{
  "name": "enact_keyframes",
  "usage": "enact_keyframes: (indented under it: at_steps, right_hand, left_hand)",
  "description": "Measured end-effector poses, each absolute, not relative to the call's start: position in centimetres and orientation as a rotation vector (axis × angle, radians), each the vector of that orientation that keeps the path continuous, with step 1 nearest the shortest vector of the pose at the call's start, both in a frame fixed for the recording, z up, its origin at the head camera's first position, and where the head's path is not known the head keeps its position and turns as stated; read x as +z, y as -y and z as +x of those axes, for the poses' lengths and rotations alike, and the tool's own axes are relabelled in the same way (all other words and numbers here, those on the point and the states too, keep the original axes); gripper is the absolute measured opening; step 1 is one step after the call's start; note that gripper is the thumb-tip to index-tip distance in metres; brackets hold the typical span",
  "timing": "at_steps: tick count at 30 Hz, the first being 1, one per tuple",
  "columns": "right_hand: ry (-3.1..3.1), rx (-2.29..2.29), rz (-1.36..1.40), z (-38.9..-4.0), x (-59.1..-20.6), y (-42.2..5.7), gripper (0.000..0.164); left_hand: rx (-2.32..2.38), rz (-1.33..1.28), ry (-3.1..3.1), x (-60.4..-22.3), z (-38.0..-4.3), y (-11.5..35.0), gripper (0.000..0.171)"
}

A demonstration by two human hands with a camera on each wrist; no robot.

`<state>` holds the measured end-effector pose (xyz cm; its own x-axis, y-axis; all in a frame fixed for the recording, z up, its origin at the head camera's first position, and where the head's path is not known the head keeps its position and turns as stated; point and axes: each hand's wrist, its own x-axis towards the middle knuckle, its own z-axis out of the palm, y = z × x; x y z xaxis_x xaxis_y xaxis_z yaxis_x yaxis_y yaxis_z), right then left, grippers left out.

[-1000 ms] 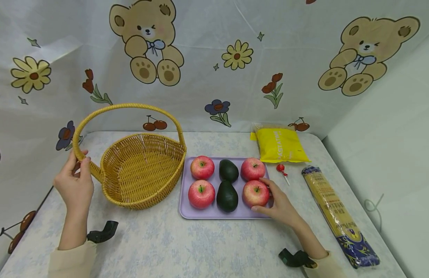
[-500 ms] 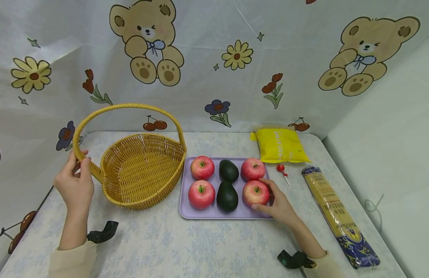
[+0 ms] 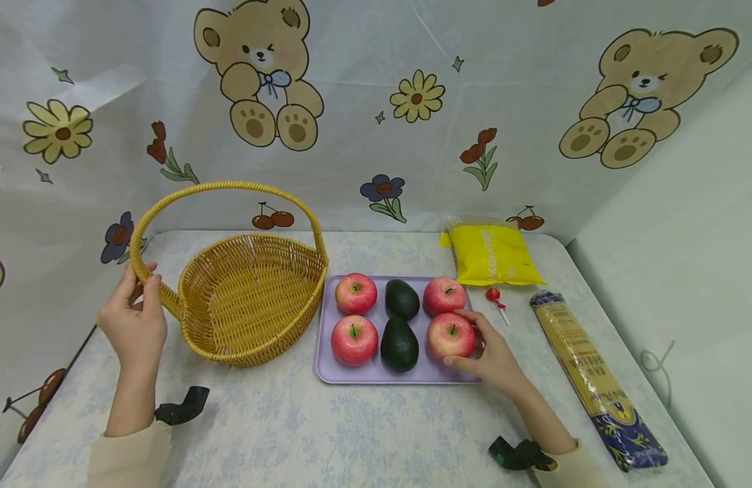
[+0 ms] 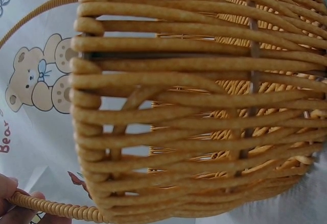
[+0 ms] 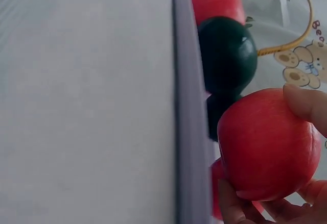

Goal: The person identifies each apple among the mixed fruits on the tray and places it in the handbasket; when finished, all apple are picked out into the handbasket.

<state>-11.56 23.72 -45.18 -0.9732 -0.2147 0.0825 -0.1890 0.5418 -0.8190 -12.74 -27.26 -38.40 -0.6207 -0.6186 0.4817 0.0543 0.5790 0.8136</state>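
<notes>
My left hand (image 3: 135, 315) grips the left end of the handle of a yellow wicker basket (image 3: 248, 305), which holds nothing. In the left wrist view, the woven side (image 4: 204, 101) fills most of the frame. A red apple (image 3: 450, 335) at the front right of a lilac tray (image 3: 354, 375) is in my right hand (image 3: 498, 359), with thumb and fingers on opposite sides. In the right wrist view, that apple (image 5: 271, 145) stands out above the tray rim (image 5: 190, 106). Two dark avocados (image 3: 400, 344) lie in the tray's middle column, between apples on both sides.
Behind the tray's right corner lies a yellow pasta bag (image 3: 493, 254), with a red lollipop (image 3: 494, 295) before it. A long spaghetti packet (image 3: 595, 379) runs along the table's right side. A bear-print sheet (image 3: 351, 102) hangs behind the table.
The apple in my right hand has risen very slightly, along with the fingers around it. My left hand and the basket have stayed in place.
</notes>
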Motion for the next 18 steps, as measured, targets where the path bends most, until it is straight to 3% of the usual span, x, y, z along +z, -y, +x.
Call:
enact_keyframes:
  at_steps: [9,18]
  right_hand:
    - [-2.663,-1.580,-0.444,-12.7,-42.0,-21.6,0.078]
    - [-2.558,-1.672,-0.422,-14.5,-38.8,-16.1,0.080]
  left_hand:
    - [-1.082,0.467,2.014,-38.6,-12.8,27.2,0.029]
    - [-1.081,0.453,2.015,-38.5,-12.8,27.3,0.029]
